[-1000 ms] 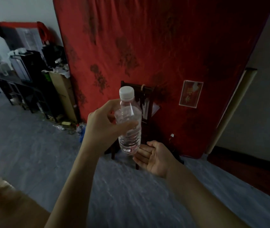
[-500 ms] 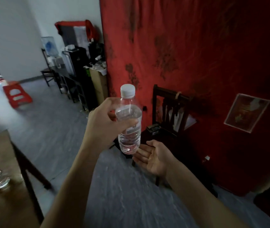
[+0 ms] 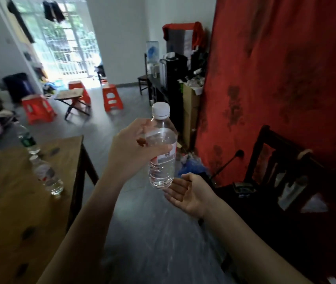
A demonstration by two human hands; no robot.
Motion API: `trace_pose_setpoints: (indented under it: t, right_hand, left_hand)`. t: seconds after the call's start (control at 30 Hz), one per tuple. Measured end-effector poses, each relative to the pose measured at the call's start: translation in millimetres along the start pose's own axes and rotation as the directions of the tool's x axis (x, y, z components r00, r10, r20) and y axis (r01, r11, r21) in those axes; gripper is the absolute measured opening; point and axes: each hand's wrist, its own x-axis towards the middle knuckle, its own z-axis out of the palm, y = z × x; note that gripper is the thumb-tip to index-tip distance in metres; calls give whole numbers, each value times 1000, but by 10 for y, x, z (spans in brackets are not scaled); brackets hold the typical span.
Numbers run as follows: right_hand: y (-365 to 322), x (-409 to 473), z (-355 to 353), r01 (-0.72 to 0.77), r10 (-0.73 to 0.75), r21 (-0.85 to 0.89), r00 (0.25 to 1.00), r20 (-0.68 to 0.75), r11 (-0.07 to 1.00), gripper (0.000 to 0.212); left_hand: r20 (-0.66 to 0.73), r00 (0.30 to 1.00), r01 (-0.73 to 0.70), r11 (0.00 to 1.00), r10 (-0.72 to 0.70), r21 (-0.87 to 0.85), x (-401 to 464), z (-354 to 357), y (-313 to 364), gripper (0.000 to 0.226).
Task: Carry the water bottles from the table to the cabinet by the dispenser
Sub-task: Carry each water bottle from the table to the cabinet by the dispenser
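Observation:
My left hand (image 3: 131, 149) grips a clear water bottle (image 3: 162, 158) with a white cap, held upright in mid-air. My right hand (image 3: 191, 194) lies palm up just under the bottle's base, fingers relaxed, holding nothing. On the wooden table (image 3: 9, 201) at the left stand two more water bottles, one with a red label (image 3: 47, 175) near the edge and one with a green label (image 3: 26, 140) behind it. Far down the room a water dispenser (image 3: 152, 56) stands beside a dark cabinet (image 3: 158, 89).
A red curtain (image 3: 285, 78) covers the right wall, with a dark wooden chair (image 3: 281, 177) in front of it. A cardboard box (image 3: 191, 111) and litter lie along the wall. Red plastic stools (image 3: 111, 99) and a small folding table (image 3: 70, 97) stand mid-room. Grey floor runs ahead.
The view has swung left: the table with its bottles, the stools and the bright window have come into sight. My hands and the held bottle keep the same pose.

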Motion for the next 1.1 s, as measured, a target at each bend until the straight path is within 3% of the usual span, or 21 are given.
trace_pose_setpoints:
  t: [0.3, 0.57, 0.87, 1.1]
  right_hand:
    - [-380, 824, 474, -81, 87, -98, 995, 58, 992, 32]
    - [-1007, 1813, 1012, -96, 105, -155, 993, 56, 983, 33]
    - [-1606, 2731, 1338, -128, 136, -137, 990, 48, 982, 33]
    - [-2223, 3606, 1590, -124, 135, -159, 989, 60, 979, 34]
  left_hand:
    - [-89, 995, 43, 999, -41, 20, 634, -62, -497, 59]
    - [-158, 986, 49, 999, -49, -5, 1770, -78, -1141, 60]
    - [-53, 998, -17, 1000, 18, 17, 2836, 144, -1606, 78]
    - [-99, 995, -12, 999, 7, -50, 3764, 306, -1998, 79]
